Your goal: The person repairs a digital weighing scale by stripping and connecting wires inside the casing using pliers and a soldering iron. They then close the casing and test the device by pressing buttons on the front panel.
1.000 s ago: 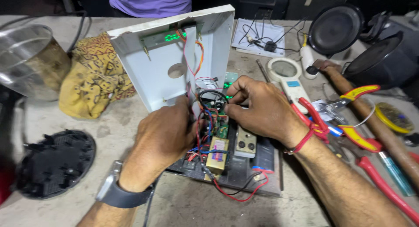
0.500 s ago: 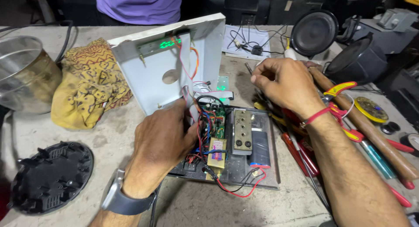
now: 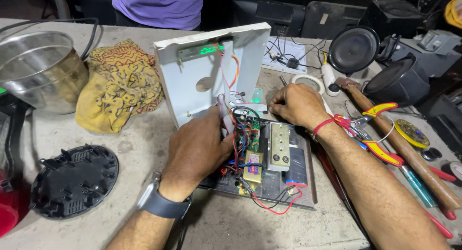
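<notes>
An opened electronic unit lies on the bench, its metal base plate [image 3: 308,192] carrying a green circuit board [image 3: 253,134], a small transformer [image 3: 252,164], a metal block [image 3: 280,146] and red and black wires. Its white lid [image 3: 192,91] stands upright behind, with a green display lit near the top. My left hand [image 3: 199,146] grips the left edge of the circuit board among the wires. My right hand [image 3: 297,105] rests at the unit's far right corner, its fingers curled shut; nothing shows in it.
A steel pot [image 3: 38,69] and a yellow cloth [image 3: 120,86] lie at the left, a black round cover [image 3: 74,180] in front. On the right are pliers [image 3: 373,129], a wooden-handled hammer [image 3: 409,151], black speakers [image 3: 353,48] and a magnifier [image 3: 308,81]. A person in purple [image 3: 159,7] stands opposite.
My right hand left the circuit board, swung up to the right, then settled at the unit's far right corner. My left hand stayed on the board.
</notes>
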